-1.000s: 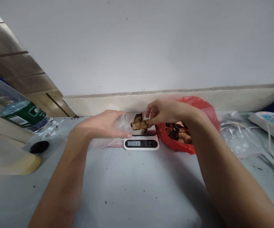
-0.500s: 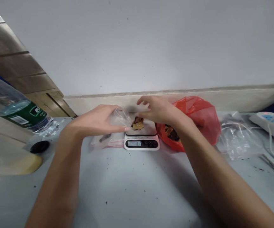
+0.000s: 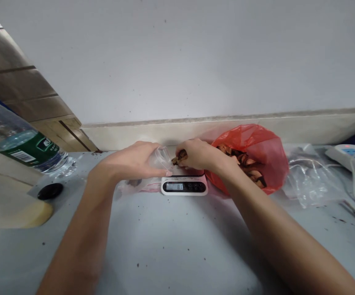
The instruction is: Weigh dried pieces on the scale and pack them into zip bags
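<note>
A white kitchen scale [image 3: 185,194] stands against the wall end of the table, its display reading about 8.1. My left hand [image 3: 136,162] holds the mouth of a clear plastic bag [image 3: 162,157] at the scale's left side, with its thumb at the plate's front edge. Over the plate, my right hand [image 3: 197,155] has its fingers closed round dried brown pieces [image 3: 177,159], close to the bag's mouth. My fingers hide part of these pieces. Right of the scale, a red plastic bag [image 3: 272,159] lies open with more dried brown pieces inside.
At the left are a large water bottle [image 3: 32,147], a black cap [image 3: 51,191] and a translucent container [image 3: 14,205]. More clear plastic bags [image 3: 312,176] and a white power strip [image 3: 352,157] with a cable lie at the right. The wall rises behind the scale.
My right hand has come down onto the brown pieces on the scale and closed round them. My left hand has shifted slightly right with the clear bag.
</note>
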`<state>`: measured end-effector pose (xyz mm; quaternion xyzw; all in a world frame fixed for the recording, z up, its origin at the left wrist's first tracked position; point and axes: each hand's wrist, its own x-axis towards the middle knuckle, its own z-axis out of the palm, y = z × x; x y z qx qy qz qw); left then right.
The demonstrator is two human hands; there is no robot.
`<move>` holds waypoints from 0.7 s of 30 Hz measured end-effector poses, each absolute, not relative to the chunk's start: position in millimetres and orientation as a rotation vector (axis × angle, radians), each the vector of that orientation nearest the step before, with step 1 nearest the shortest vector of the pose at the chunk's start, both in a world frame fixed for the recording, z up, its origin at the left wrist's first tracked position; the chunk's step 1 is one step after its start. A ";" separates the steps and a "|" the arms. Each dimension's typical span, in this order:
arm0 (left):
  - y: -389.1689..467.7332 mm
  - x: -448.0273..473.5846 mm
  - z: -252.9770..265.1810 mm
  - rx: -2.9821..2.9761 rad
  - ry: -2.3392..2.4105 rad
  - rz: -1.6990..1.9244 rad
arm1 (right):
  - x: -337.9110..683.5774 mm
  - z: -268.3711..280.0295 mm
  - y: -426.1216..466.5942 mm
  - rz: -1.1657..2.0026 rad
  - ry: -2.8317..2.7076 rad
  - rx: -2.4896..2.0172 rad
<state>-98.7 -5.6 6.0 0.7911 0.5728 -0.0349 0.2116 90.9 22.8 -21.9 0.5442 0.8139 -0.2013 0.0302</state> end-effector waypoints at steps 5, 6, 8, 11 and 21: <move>-2.8 -97.9 4.6 2.172 1.618 -0.164 | 103.3 -16.1 28.6 -0.766 2.504 1.679; -2.9 -97.8 4.3 2.176 1.619 -0.160 | 106.4 -14.9 29.0 -0.818 2.543 1.673; -3.5 -97.4 4.0 2.200 1.601 -0.113 | 111.7 -12.2 28.5 -0.935 2.669 1.630; -4.8 -96.1 4.3 2.234 1.552 -0.008 | 114.3 -7.9 24.2 -1.068 2.865 1.494; -10.6 -104.4 12.2 2.234 1.492 0.327 | 118.8 -7.8 25.0 -1.617 3.166 1.232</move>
